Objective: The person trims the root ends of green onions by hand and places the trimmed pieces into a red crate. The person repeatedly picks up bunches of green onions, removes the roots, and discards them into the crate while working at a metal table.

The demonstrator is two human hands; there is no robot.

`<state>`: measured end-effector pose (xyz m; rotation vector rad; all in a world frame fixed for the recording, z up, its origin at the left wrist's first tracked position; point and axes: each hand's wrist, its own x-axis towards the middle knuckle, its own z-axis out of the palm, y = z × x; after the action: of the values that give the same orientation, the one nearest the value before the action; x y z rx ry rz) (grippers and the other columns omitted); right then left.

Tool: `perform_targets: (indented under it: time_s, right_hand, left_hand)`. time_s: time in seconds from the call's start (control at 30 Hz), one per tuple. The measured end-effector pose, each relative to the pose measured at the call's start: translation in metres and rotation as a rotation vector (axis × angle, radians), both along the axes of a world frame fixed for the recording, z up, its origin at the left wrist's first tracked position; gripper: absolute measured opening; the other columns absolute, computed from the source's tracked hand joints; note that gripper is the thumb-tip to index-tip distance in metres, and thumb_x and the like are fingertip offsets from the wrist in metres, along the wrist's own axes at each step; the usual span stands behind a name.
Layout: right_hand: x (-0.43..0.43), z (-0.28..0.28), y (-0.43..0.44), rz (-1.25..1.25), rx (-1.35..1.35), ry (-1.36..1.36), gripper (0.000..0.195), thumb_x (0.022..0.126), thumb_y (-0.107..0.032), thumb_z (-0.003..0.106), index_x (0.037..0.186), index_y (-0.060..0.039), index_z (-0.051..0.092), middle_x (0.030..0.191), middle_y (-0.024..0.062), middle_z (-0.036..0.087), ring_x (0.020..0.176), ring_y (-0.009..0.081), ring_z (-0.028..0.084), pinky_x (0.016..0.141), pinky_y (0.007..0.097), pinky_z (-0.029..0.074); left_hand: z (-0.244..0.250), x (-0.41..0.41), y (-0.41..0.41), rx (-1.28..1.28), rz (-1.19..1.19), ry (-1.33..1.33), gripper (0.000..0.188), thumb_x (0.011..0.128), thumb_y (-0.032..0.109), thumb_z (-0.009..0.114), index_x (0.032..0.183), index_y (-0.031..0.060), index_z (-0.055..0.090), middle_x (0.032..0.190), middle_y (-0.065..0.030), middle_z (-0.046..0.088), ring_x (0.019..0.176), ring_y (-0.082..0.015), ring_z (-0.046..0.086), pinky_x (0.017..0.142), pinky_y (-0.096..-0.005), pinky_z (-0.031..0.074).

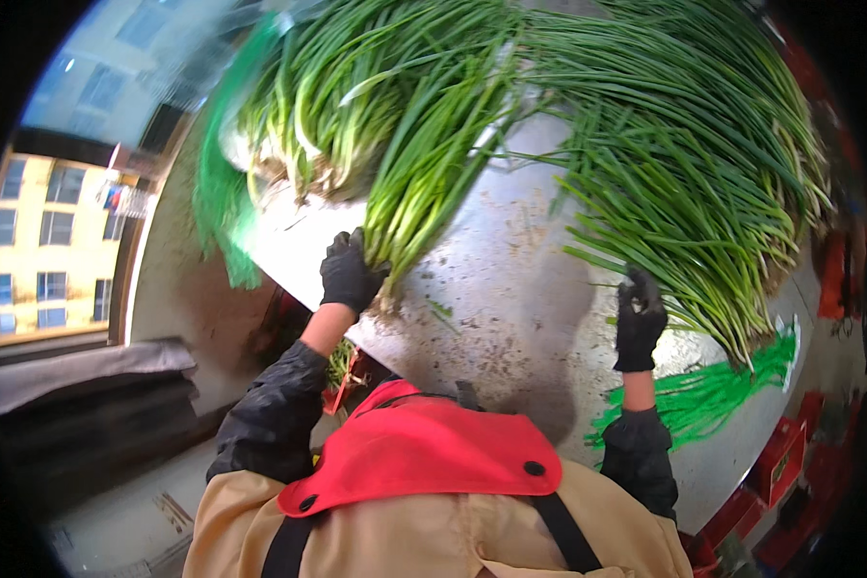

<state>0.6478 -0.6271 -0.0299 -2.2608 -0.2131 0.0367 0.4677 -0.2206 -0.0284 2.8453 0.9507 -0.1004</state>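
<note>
My left hand (350, 271), in a black glove, is closed around the pale lower stalks of a small bunch of green onions (423, 177). The bunch lies on the metal tabletop (506, 303), its roots towards me and its leaves pointing away. Over on the right, my black-gloved right hand (639, 318) has its fingers curled beside the leaves of a green onion pile (665, 217). Whether those fingers grip anything is unclear. Behind the left bunch rests a larger heap of green onions (332, 115) with roots facing me.
Green plastic ties or netting (701, 404) lie at the table's right edge. More green netting (224, 180) hangs over the left edge. Red crates (777, 462) stand on the floor at right. Soil and leaf scraps dot the tabletop. A window (50, 246) is at far left.
</note>
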Motion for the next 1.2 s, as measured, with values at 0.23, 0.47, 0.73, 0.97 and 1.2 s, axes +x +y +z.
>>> perform_targets:
  time_s: [0.23, 0.47, 0.73, 0.97, 1.2]
  right_hand:
    - [-0.08, -0.044, 0.12, 0.478, 0.659, 0.72, 0.035, 0.082, -0.003, 0.067, 0.117, 0.001, 0.062, 0.107, 0.0085, 0.069, 0.098, 0.0153, 0.064, 0.089, 0.0295, 0.051]
    - [-0.092, -0.073, 0.219, 0.278, 0.986, 1.236, 0.032, 0.09, -0.008, 0.059, 0.12, 0.0018, 0.054, 0.111, 0.0134, 0.062, 0.101, 0.025, 0.062, 0.09, 0.0403, 0.051]
    - [-0.075, -0.053, 0.194, 0.316, 0.935, 1.26, 0.026, 0.086, -0.012, 0.065, 0.11, -0.0008, 0.063, 0.092, 0.0071, 0.067, 0.081, 0.0196, 0.064, 0.076, 0.033, 0.054]
    - [-0.097, 0.004, 0.183, 0.184, 1.092, 1.354, 0.033, 0.084, -0.008, 0.06, 0.115, 0.0038, 0.058, 0.088, 0.0159, 0.068, 0.072, 0.0277, 0.068, 0.064, 0.0383, 0.058]
    - [-0.089, -0.037, 0.15, 0.245, 0.923, 1.26, 0.034, 0.084, -0.007, 0.066, 0.115, 0.0047, 0.058, 0.1, 0.0153, 0.068, 0.082, 0.0235, 0.068, 0.074, 0.0357, 0.057]
  left_hand:
    - [-0.038, -0.024, 0.023, -0.173, 0.203, -0.031, 0.096, 0.069, 0.047, 0.078, 0.137, -0.0048, 0.034, 0.121, -0.0305, 0.054, 0.112, -0.0428, 0.054, 0.093, -0.0454, 0.047]
    - [-0.075, -0.02, 0.001, -0.838, 0.182, -0.304, 0.067, 0.077, 0.023, 0.08, 0.127, -0.0036, 0.046, 0.105, -0.0139, 0.067, 0.093, -0.0185, 0.062, 0.083, -0.0319, 0.05]
    - [0.007, -0.014, -0.051, -1.742, 0.181, -0.599, 0.04, 0.08, 0.004, 0.073, 0.118, -0.0012, 0.06, 0.097, -0.0042, 0.067, 0.082, -0.0099, 0.061, 0.072, -0.0269, 0.051]
    - [0.004, -0.027, -0.018, -1.776, 0.365, -0.635, 0.034, 0.085, 0.005, 0.067, 0.117, -0.0024, 0.057, 0.083, -0.0072, 0.066, 0.071, -0.0142, 0.064, 0.061, -0.0282, 0.053]
    - [-0.059, -0.042, 0.008, -0.563, 0.134, -0.15, 0.051, 0.081, 0.029, 0.069, 0.12, -0.0002, 0.054, 0.107, -0.0209, 0.062, 0.098, -0.0341, 0.062, 0.085, -0.0447, 0.049]
